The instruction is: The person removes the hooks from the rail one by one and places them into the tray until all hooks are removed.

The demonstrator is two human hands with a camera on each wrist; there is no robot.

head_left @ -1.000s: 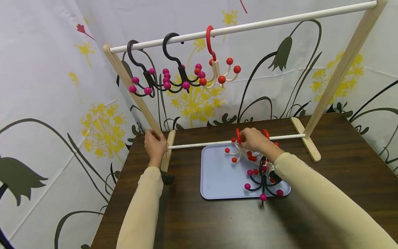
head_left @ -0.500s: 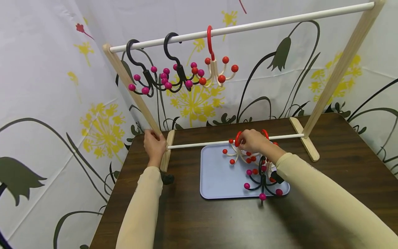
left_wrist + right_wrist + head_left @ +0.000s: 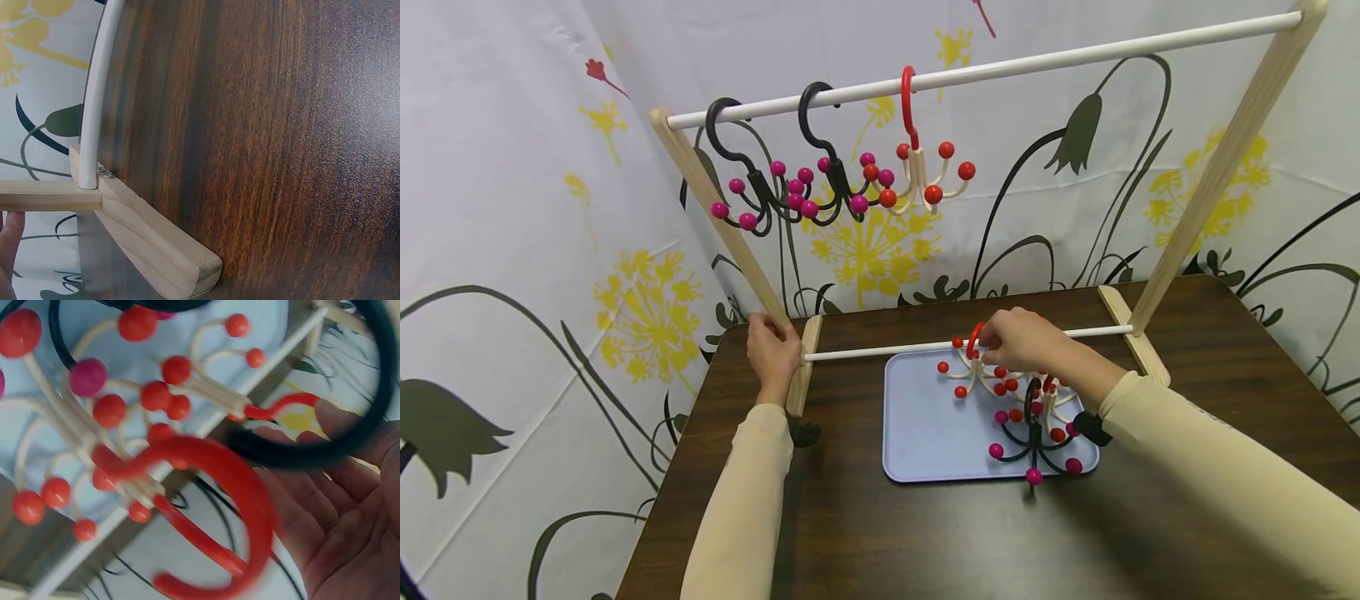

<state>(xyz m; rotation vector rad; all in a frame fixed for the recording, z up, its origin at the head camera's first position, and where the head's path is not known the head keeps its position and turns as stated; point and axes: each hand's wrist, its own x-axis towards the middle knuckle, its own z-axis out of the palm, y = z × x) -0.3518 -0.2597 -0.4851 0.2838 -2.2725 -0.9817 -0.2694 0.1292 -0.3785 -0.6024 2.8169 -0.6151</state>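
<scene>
My left hand grips the rack's left wooden upright near its base; in the left wrist view a fingertip touches that post. Over the back edge of the pale blue tray, my right hand pinches the red hook of a cream hanger with red ball tips. In the right wrist view the thumb and fingers meet that red hook. More cream hangers with red hooks lie on the tray, partly hidden by my right hand. A black hanger with pink balls leans at the tray's front right.
Two black hangers and one red-hooked cream hanger hang from the rack's white top rod. A lower white rod runs behind the tray. The right foot stands on the dark wooden table.
My right forearm has shifted right and the hand has turned slightly, with the pinched hook tilting toward it. The hanging hangers have swung a little. My left hand stays put.
</scene>
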